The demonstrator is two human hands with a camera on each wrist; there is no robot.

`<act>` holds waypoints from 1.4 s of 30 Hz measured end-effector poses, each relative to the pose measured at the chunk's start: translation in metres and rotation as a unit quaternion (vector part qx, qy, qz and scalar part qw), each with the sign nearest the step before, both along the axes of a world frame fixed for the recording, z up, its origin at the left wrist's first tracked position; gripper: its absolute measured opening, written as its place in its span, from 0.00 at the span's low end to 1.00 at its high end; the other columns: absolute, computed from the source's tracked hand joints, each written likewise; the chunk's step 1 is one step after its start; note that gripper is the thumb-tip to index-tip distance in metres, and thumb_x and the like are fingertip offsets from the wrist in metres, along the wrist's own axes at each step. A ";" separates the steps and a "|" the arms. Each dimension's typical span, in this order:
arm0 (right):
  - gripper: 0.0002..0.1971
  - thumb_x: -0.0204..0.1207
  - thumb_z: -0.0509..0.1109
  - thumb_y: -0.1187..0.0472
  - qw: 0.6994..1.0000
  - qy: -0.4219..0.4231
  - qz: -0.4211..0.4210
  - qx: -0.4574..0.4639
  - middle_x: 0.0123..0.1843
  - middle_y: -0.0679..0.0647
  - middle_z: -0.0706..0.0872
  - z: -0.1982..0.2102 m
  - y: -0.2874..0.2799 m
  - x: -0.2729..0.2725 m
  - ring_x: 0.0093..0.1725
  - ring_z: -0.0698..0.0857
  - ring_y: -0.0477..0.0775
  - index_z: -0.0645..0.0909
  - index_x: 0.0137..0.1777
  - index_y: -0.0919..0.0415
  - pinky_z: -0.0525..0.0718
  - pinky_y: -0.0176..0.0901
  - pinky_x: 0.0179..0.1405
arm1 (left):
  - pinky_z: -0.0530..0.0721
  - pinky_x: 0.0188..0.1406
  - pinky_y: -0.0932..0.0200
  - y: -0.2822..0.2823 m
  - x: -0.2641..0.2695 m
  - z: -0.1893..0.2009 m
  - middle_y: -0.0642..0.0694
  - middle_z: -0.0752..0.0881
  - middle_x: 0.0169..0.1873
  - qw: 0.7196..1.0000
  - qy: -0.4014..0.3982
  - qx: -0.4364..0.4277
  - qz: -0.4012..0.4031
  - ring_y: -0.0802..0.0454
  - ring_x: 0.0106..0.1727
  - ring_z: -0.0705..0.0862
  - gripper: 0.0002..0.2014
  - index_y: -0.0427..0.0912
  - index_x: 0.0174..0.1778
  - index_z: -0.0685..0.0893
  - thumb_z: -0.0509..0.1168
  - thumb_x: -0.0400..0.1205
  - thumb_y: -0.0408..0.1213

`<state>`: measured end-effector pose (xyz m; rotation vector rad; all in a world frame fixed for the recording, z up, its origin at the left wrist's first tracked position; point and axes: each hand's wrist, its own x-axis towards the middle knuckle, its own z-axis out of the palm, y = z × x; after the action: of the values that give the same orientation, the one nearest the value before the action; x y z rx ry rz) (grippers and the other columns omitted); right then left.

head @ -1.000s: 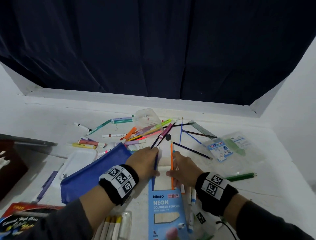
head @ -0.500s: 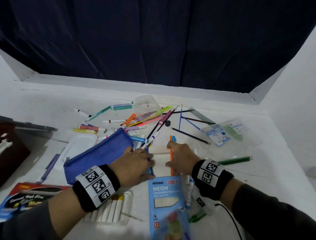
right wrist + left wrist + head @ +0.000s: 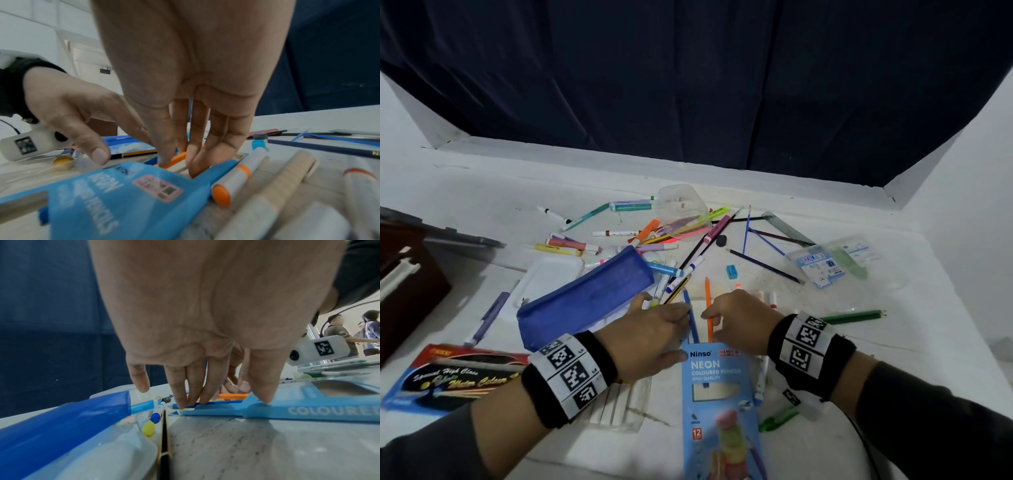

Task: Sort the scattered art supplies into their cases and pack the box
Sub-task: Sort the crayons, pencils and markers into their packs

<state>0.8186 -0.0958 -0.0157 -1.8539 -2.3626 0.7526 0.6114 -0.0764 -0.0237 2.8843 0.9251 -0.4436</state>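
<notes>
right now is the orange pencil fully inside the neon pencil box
Partly in. The orange pencil enters the pencil box mouth, but most of it sticks out.

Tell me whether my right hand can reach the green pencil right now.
Probably yes: the green pencil lies on bare table beside the right hand, nothing across it, though its fingers now pinch the orange pencil.

Blue pencil (image 3: 687, 298) and orange pencil (image 3: 707, 298) protrude from flat light-blue box (image 3: 717, 373)
</notes>
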 end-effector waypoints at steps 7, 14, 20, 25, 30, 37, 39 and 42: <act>0.20 0.77 0.72 0.64 0.996 -0.035 0.078 0.018 0.64 0.53 0.85 0.004 -0.008 0.013 0.63 0.81 0.52 0.82 0.69 0.57 0.77 0.41 0.60 | 0.53 0.82 0.41 0.000 0.013 0.007 0.47 0.55 0.88 0.999 0.022 0.009 -0.025 0.50 0.88 0.53 0.32 0.43 0.83 0.66 0.56 0.87 0.58; 0.22 0.80 0.70 0.58 0.982 -0.097 0.144 0.073 0.80 0.54 0.71 -0.006 -0.006 0.010 0.78 0.69 0.56 0.78 0.75 0.55 0.72 0.54 0.74 | 0.46 0.84 0.40 -0.001 0.006 0.010 0.46 0.58 0.86 0.998 0.057 0.017 0.010 0.49 0.87 0.53 0.46 0.42 0.86 0.59 0.55 0.80 0.72; 0.17 0.83 0.65 0.58 0.976 -0.110 0.160 0.102 0.71 0.59 0.79 -0.015 -0.005 -0.006 0.71 0.76 0.59 0.81 0.69 0.64 0.74 0.51 0.68 | 0.37 0.84 0.38 0.002 0.006 -0.003 0.44 0.47 0.89 0.998 0.060 -0.015 0.028 0.52 0.89 0.44 0.50 0.40 0.89 0.47 0.53 0.81 0.71; 0.14 0.84 0.65 0.56 0.978 -0.083 0.165 0.097 0.55 0.60 0.87 -0.022 -0.005 -0.010 0.56 0.84 0.62 0.86 0.56 0.66 0.79 0.54 0.58 | 0.36 0.84 0.39 0.006 0.006 -0.010 0.44 0.42 0.88 0.998 0.051 -0.026 0.032 0.53 0.88 0.40 0.51 0.41 0.89 0.43 0.53 0.80 0.72; 0.07 0.80 0.65 0.69 0.967 -0.080 0.203 0.133 0.48 0.59 0.88 -0.035 -0.017 -0.009 0.47 0.87 0.62 0.84 0.49 0.62 0.83 0.51 0.46 | 0.38 0.86 0.45 0.006 0.008 -0.007 0.43 0.40 0.88 0.997 0.051 -0.051 0.038 0.52 0.88 0.41 0.52 0.40 0.88 0.38 0.55 0.81 0.70; 0.14 0.82 0.65 0.65 0.987 0.113 0.106 0.051 0.61 0.52 0.89 -0.017 -0.021 0.005 0.58 0.85 0.48 0.86 0.64 0.57 0.80 0.43 0.60 | 0.57 0.84 0.53 0.007 0.012 -0.005 0.44 0.55 0.87 0.994 -0.013 -0.109 0.027 0.47 0.86 0.57 0.46 0.41 0.87 0.52 0.65 0.81 0.62; 0.14 0.82 0.66 0.63 0.988 0.126 0.085 0.039 0.62 0.51 0.89 -0.017 -0.025 0.007 0.55 0.84 0.44 0.86 0.64 0.58 0.79 0.38 0.58 | 0.63 0.83 0.51 0.011 0.014 -0.006 0.43 0.55 0.87 0.990 -0.017 -0.137 0.038 0.45 0.85 0.59 0.46 0.41 0.87 0.53 0.67 0.81 0.60; 0.14 0.83 0.66 0.63 0.985 0.154 0.065 0.030 0.64 0.53 0.88 -0.018 -0.030 0.010 0.61 0.85 0.47 0.86 0.64 0.60 0.79 0.39 0.63 | 0.60 0.85 0.50 0.019 0.018 -0.009 0.46 0.53 0.88 0.988 -0.014 -0.146 0.049 0.45 0.87 0.56 0.48 0.43 0.88 0.53 0.70 0.79 0.59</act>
<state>0.8289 -0.1258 -0.0337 -1.4480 -2.2930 0.8968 0.6297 -0.0573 -0.0323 2.5638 0.9075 -0.4839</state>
